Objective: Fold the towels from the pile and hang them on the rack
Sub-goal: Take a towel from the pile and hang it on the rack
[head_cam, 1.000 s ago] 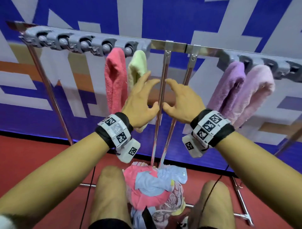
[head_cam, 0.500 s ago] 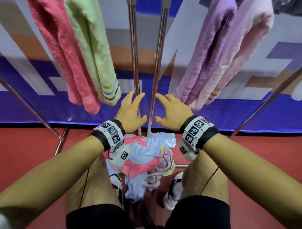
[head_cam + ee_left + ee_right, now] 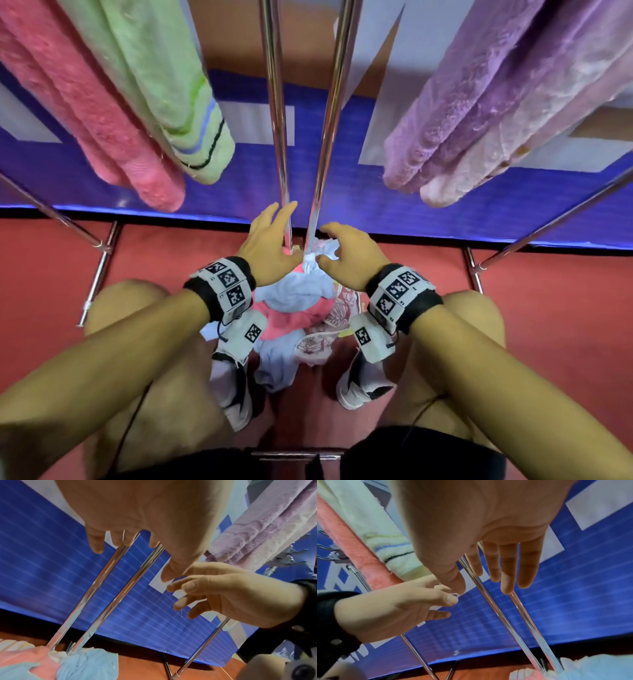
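A pile of crumpled towels [image 3: 298, 301], pink, light blue and patterned, lies on the red floor between my knees at the foot of the rack's two centre poles [image 3: 278, 130]. My left hand [image 3: 270, 240] and right hand [image 3: 346, 253] hover side by side just above the pile, fingers spread and loosely bent, holding nothing. In the left wrist view my left hand [image 3: 137, 545] is well above the pile [image 3: 82, 666], with the right hand [image 3: 223, 595] beside it. The right wrist view shows my right hand [image 3: 488, 574] empty over the pile [image 3: 590, 669].
Folded towels hang from the rack above: a pink one [image 3: 85, 102] and a green striped one [image 3: 164, 85] on the left, a purple one [image 3: 479, 102] and a pale pink one [image 3: 507, 150] on the right. Slanted rack legs [image 3: 548, 222] flank me. My shoes [image 3: 233, 383] stand beside the pile.
Both hands have dropped from near the rack's top bar down to just over the pile, and my view has tilted down with them. They remain empty.
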Demonstrator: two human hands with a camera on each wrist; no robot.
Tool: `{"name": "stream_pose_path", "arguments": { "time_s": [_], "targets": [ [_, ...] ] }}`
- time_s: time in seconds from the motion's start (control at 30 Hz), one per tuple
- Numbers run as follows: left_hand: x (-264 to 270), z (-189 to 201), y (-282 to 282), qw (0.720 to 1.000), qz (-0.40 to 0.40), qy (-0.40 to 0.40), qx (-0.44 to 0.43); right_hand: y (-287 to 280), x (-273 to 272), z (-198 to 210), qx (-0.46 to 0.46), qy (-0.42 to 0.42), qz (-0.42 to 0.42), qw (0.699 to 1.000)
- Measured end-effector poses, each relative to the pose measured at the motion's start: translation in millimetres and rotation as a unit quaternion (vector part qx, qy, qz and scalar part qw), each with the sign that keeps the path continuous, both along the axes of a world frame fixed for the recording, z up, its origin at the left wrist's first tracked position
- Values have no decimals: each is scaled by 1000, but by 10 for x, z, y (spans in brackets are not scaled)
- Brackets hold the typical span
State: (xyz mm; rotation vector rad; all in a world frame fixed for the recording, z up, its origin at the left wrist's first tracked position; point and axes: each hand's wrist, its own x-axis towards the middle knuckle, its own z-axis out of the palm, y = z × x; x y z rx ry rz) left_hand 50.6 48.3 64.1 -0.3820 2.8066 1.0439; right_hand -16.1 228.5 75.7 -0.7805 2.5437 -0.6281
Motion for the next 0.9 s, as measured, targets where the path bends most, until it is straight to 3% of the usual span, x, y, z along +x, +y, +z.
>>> {"name": "stream_pose_path", "arguments": {
  "time_s": [0.43, 0.63, 0.9],
  "targets": [
    [-274, -663, -210, 998, 23, -22, 51, -198, 29, -1384, 60, -187, -29, 980],
    [-355, -852, -303, 991, -20, -134, 25, -371, -39, -1936, 100, -230, -67, 966],
    [-390, -943, -377, 992, -15, -125, -6, -667, -145, -2491, 132, -228, -86, 961]
  ]
}}
